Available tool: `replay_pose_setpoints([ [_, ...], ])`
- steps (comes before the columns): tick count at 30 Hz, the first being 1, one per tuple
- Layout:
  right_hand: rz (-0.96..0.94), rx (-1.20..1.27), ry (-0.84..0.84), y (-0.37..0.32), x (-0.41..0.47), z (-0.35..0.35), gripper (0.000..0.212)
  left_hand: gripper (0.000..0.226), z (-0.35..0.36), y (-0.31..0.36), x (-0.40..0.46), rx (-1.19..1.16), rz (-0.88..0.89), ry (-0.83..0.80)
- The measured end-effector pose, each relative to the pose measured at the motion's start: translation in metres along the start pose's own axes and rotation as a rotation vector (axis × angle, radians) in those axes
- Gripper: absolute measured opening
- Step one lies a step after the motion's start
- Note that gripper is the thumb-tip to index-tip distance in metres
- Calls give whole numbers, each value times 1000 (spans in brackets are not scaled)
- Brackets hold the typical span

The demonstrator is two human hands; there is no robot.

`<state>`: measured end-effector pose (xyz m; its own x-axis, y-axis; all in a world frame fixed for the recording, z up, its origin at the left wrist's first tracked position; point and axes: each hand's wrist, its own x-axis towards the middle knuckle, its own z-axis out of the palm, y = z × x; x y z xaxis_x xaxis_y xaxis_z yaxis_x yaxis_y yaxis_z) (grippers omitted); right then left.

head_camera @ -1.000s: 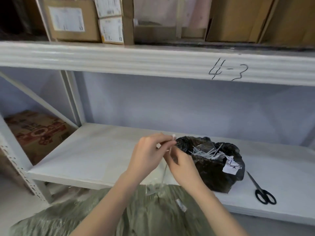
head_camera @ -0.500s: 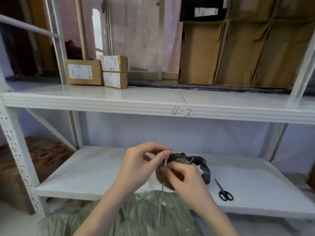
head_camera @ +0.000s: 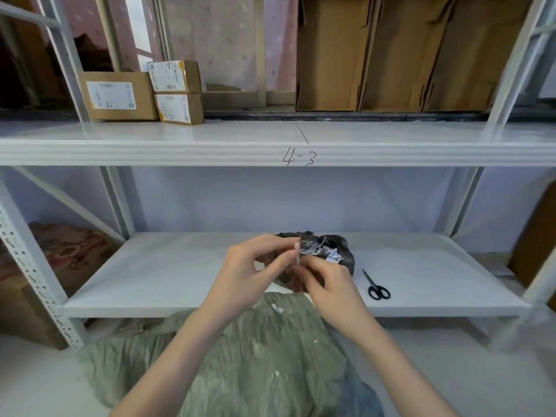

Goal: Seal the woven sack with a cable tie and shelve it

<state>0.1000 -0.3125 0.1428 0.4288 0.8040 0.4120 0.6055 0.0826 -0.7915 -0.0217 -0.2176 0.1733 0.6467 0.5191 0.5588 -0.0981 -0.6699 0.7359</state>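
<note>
A grey-green woven sack lies on the floor in front of the rack, below my arms. Above it my left hand and my right hand meet, both pinching a thin white cable tie held upright between the fingertips. Behind my hands a black plastic bag with several more white cable ties sticking out sits on the lower shelf. The sack's mouth is hidden under my forearms.
Black scissors lie on the lower shelf right of the bag. The upper shelf, marked 4-3, carries small labelled cartons at the left and tall cardboard boxes at the right. A printed carton stands left of the rack.
My view has pulled back and risen, bringing the upper shelf into sight. Both hands still hold the cable tie, now higher above the sack, with less of the tie hanging below.
</note>
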Motion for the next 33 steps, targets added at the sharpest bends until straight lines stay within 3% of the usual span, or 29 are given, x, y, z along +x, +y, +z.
replay_pose_setpoints([
  [5,19,-51,-50,27,10,10,31,7,11,-26,3,-71,-115,12],
  [10,-14,-104,-114,50,13,21,20,7,21,-51,7,-139,-208,77],
  [14,32,-174,-132,73,17,22,29,5,27,-69,5,-54,-230,28],
  [17,87,-200,-133,86,17,24,31,31,30,-96,-6,303,-309,-70],
  [21,163,-362,-197,100,16,27,35,55,37,-135,-27,697,-532,-360],
  [28,274,-736,-353,134,1,40,38,79,53,-164,-41,846,-750,-513],
  [30,336,-724,-378,134,1,46,45,83,57,-167,-41,784,-802,-542],
  [33,360,-582,-379,127,2,52,33,86,60,-168,-37,661,-840,-521],
])
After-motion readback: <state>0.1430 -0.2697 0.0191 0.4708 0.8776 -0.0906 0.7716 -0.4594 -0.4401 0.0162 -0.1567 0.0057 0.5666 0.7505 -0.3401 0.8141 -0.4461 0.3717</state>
